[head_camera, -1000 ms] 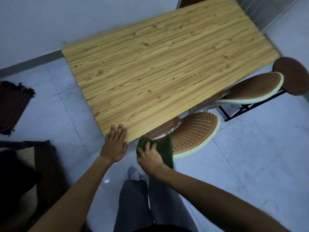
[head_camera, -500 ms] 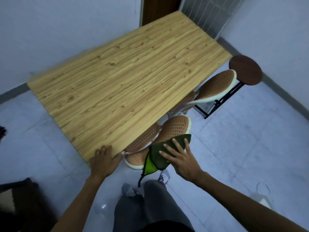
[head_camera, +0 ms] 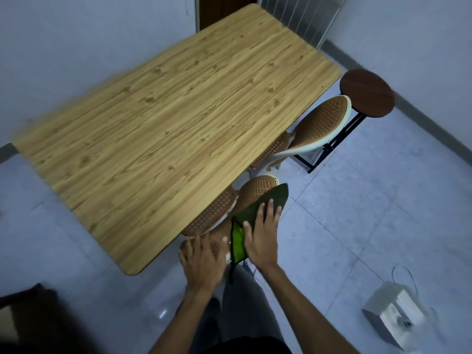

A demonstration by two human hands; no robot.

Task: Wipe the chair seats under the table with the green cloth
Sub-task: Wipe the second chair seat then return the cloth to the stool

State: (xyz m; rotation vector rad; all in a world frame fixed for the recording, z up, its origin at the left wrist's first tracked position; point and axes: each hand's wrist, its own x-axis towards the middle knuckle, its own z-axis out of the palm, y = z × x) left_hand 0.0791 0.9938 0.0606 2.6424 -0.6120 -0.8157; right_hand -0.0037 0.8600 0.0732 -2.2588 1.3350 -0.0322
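We are looking down over a wood-grain table (head_camera: 178,118) at two woven brown chairs with white rims pushed under its right edge. Our right hand (head_camera: 263,233) is lying flat, palm down, on the green cloth (head_camera: 265,200), fingers straight and slightly spread, pressing it rather than gripping it. The green cloth is draped over the near chair (head_camera: 258,190), covering the right side of its woven surface; a brighter green fold is showing beside our thumb, and a dark corner is hanging down past the white rim towards our grey trousers (head_camera: 245,297).

Our left hand (head_camera: 201,259) is resting just beside the right one on the nearest part of the same chair, at the table's edge. Its fingers are extended and a little apart, lying on the weave, not closed on anything.

The far chair (head_camera: 321,121) is sitting further along the table, tucked partly under it and well apart from both hands. Just beyond it a round dark-brown stool (head_camera: 367,93) on a black frame is standing on the pale tiled floor (head_camera: 357,213). A small white box (head_camera: 390,315) with a thin cord is lying on the floor to our right, well away from the chairs.
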